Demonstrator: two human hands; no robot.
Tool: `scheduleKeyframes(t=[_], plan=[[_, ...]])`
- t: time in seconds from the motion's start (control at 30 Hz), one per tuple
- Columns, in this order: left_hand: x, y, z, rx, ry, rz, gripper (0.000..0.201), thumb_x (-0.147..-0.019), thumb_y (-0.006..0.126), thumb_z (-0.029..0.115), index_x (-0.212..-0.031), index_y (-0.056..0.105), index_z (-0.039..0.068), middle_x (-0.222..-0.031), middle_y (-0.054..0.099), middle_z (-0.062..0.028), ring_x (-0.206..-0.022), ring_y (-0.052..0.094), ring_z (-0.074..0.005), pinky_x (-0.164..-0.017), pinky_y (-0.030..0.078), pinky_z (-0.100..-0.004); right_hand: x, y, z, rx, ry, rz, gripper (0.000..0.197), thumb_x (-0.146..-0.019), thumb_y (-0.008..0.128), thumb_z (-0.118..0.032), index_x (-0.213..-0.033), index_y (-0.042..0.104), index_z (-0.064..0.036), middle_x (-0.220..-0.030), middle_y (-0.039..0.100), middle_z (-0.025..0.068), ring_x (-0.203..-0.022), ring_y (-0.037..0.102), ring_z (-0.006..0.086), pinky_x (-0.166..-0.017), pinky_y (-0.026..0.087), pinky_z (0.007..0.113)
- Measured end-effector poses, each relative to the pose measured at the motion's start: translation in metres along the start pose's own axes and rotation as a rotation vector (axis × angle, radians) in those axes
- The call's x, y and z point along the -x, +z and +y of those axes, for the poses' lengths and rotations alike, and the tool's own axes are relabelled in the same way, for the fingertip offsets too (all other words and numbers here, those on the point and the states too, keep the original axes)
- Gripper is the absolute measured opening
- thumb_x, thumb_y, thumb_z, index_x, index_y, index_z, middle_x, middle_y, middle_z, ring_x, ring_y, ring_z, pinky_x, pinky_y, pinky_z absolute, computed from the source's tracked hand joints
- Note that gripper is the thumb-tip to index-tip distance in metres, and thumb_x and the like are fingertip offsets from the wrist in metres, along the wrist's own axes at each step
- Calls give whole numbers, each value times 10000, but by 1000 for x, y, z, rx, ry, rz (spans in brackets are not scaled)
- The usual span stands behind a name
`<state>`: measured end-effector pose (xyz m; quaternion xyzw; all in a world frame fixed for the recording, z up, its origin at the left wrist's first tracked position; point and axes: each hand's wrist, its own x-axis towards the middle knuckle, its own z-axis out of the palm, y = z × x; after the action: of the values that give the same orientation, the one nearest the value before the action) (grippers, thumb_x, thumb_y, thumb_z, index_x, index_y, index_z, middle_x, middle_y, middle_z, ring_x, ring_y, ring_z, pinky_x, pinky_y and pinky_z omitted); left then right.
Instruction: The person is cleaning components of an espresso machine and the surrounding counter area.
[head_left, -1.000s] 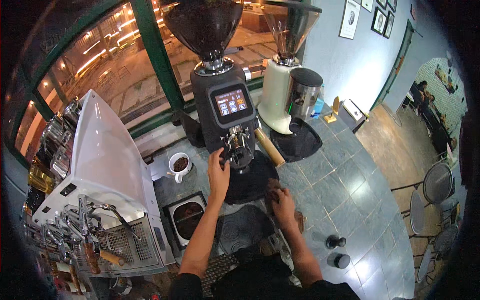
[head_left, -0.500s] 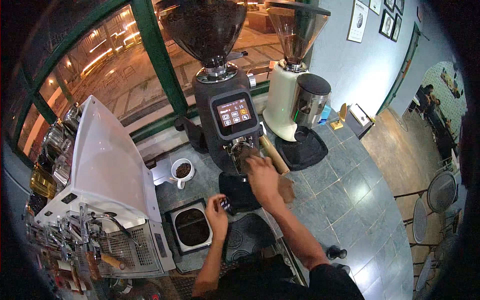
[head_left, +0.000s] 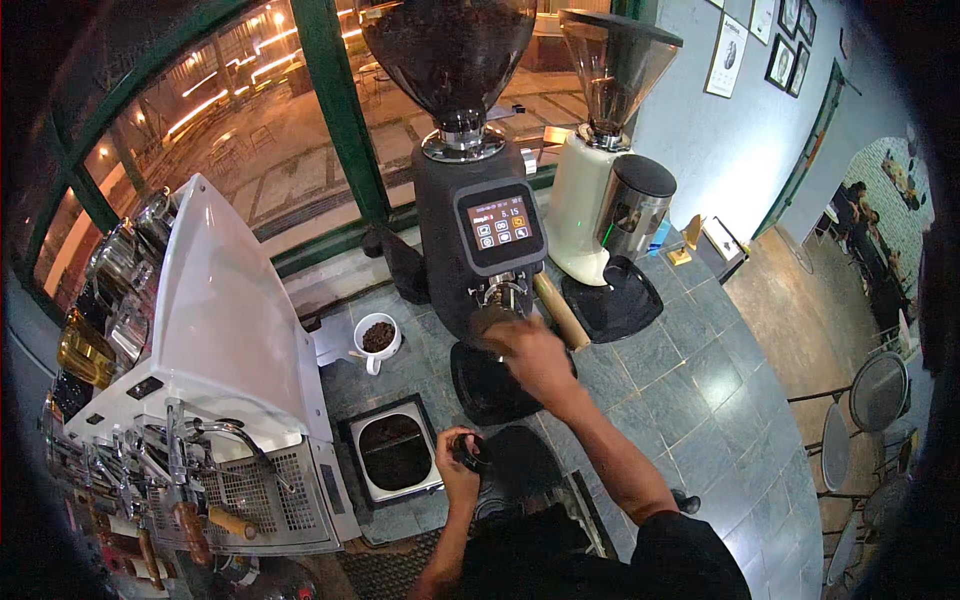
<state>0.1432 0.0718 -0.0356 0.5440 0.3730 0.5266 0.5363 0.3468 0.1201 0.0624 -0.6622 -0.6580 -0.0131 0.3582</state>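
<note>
My right hand (head_left: 538, 358) is raised just under the spout of the black coffee grinder (head_left: 470, 215), whose screen is lit. Its fingers are closed around a blurred dark brown thing (head_left: 494, 326), too smeared to name. Lower down, my left hand (head_left: 459, 475) is curled around a small black round object (head_left: 467, 452), held beside the steel knock box (head_left: 436, 470) of dark coffee grounds. A white cup (head_left: 377, 340) of coffee beans stands left of the grinder. Below the spout lies a black tray (head_left: 495, 385).
A white espresso machine (head_left: 225, 330) fills the left side, with cups on top. A pale grinder (head_left: 580, 200) stands to the right, over its own black tray (head_left: 620, 300). The tiled counter (head_left: 700, 410) curves along the right, with stools (head_left: 880, 393) beyond.
The view has shifted, so the counter things sit further right. My right hand has dropped slightly from the spout; my left hand has moved down, and the black object in it shows more.
</note>
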Motion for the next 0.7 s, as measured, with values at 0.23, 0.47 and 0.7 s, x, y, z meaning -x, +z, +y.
scheduleKeyframes(t=[0.23, 0.47, 0.7], plan=[[3, 5, -4, -45, 31, -66, 135, -972, 571, 148, -977, 536, 18, -850, 578, -43, -714, 530, -90, -665, 433, -233, -2, 11, 8, 166, -87, -20, 419, -748, 598, 13, -1146, 648, -108, -1100, 668, 77, -979, 584, 320, -858, 503, 385], [8, 0, 3, 6, 35, -77, 79, -962, 564, 77, -1001, 517, 26, -888, 553, -49, -769, 520, -106, -703, 420, -241, 7, -4, -12, -4, -155, -291, 296, -785, 563, 1, -1042, 686, -77, -1092, 685, 73, -1045, 598, 312, -938, 467, 398], [4, -8, -8, -61, 97, -55, 216, -977, 582, 251, -1011, 534, 43, -869, 563, -32, -777, 560, -140, -720, 452, -294, 11, -71, 4, -1120, 215, -549, 400, -796, 548, 58, -1185, 609, -14, -1154, 642, 86, -1118, 584, 208, -981, 441, 341]])
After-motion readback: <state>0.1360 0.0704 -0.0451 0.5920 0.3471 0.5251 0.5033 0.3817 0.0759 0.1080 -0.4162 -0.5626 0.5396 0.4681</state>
